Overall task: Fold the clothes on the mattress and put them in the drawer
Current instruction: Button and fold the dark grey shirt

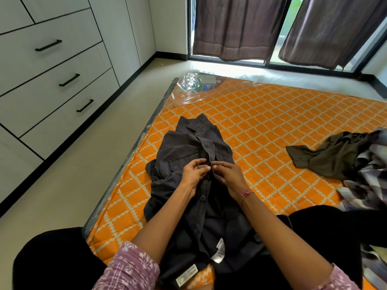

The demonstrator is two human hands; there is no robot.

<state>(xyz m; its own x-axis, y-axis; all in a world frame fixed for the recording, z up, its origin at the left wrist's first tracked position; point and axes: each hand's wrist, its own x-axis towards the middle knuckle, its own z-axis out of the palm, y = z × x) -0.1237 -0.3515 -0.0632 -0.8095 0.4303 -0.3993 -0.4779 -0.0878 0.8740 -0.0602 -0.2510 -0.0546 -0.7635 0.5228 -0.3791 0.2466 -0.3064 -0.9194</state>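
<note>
On the orange mattress, right in front of me, the dark shirt lies collar away, front up. My left hand pinches the button placket with curled fingers; my right hand pinches the same strip just beside it (fingertips nearly meeting). Both forearms reach forward, wrists bent down. Right of the shirt lie an olive shirt and a plaid garment; the drawers stand left.

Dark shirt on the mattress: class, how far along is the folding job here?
Done: nothing folded or stored shows. In hand: both hands, left and right, pinch the dark shirt at its button placket. Left: fold it, then the olive shirt and plaid garment; the drawers are closed.
</note>
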